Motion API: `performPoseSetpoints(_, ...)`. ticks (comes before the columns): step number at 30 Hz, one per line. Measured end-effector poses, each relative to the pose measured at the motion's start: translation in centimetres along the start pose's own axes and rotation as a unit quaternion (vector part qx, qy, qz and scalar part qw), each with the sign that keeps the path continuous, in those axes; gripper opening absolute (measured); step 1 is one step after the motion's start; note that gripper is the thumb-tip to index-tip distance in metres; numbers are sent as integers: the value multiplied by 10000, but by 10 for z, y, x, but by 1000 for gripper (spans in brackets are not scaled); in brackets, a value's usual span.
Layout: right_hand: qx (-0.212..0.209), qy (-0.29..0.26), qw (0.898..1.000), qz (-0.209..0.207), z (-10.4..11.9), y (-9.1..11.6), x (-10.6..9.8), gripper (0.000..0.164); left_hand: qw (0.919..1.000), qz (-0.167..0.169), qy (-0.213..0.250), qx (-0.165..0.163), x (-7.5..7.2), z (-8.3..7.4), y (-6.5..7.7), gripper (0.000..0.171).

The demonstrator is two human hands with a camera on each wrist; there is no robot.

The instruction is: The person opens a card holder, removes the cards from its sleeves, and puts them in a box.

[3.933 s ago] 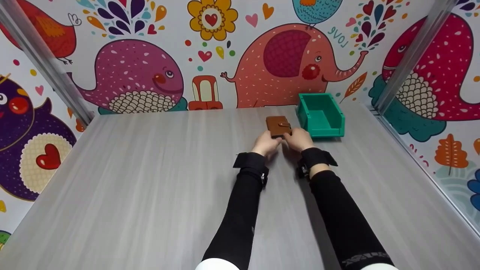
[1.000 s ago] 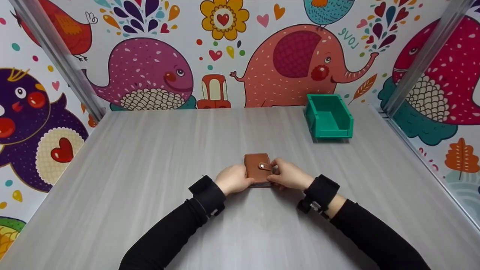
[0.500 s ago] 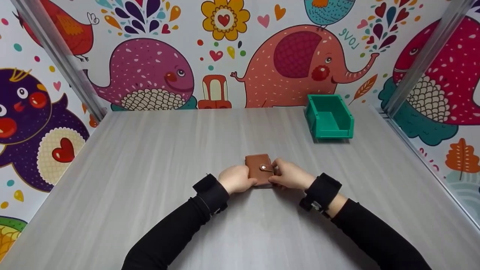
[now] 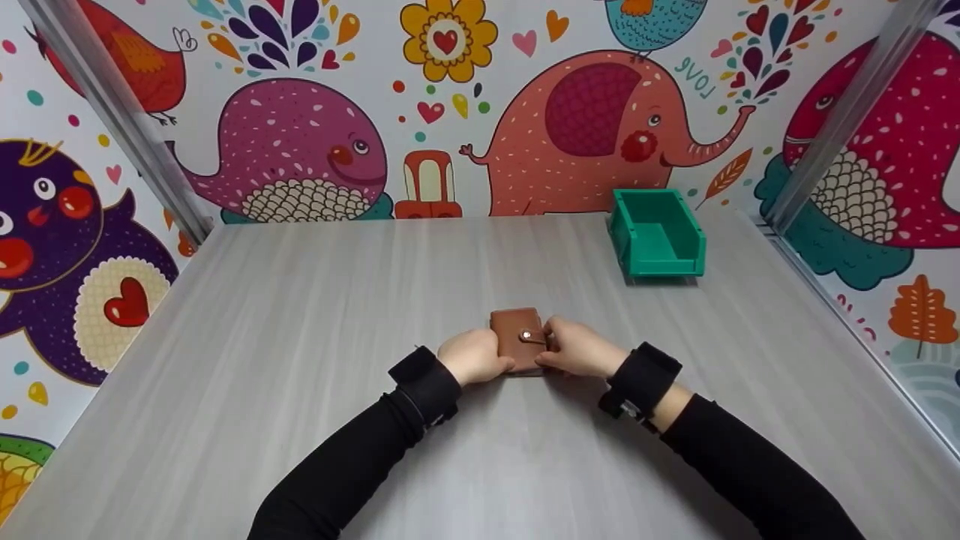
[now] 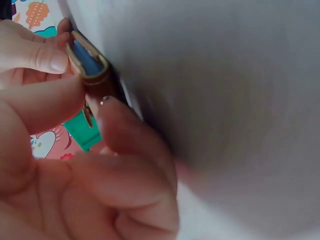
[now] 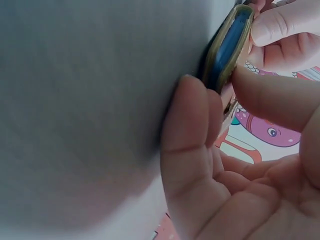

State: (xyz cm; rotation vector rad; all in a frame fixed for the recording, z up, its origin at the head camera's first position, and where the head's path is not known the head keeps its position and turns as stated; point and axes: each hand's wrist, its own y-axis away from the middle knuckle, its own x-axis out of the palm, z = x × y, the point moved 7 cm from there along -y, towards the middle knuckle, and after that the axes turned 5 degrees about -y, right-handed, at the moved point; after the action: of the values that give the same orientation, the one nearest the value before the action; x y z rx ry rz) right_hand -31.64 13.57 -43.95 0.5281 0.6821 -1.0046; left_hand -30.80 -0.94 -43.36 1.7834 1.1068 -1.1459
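Note:
A small brown leather wallet lies between both hands at the middle of the table, its strap with a metal snap running over the right edge. My left hand grips the left side, thumb near the front corner. On the opposite side, my right hand pinches the right edge by the strap with thumb and fingers. Blue inner layers show between the covers of the wallet in the right wrist view. Seen from the left wrist, the wallet stays folded, with fingers close to the tabletop.
An open green plastic bin stands at the back right of the pale wood-grain table. Behind it rises a wall printed with cartoon animals, and metal posts mark the corners.
Since the oldest frame, both hands have brought the wallet from beside the green bin toward the person and leftward. Over the last second, hands and wallet have shifted only very slightly.

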Motion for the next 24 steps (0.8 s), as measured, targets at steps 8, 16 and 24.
performPoseSetpoints(8,-284,1229,9888,-795,15,-5,-13,28,10000,-20,30,53,-1,-2,1,26)
performPoseSetpoints(16,-688,1831,9759,-963,32,-18,-9,25,10000,11,9,30,0,-1,2,27)
performPoseSetpoints(24,-465,1939,9762,-847,29,-29,0,30,9999,29,59,120,1,2,1,29)
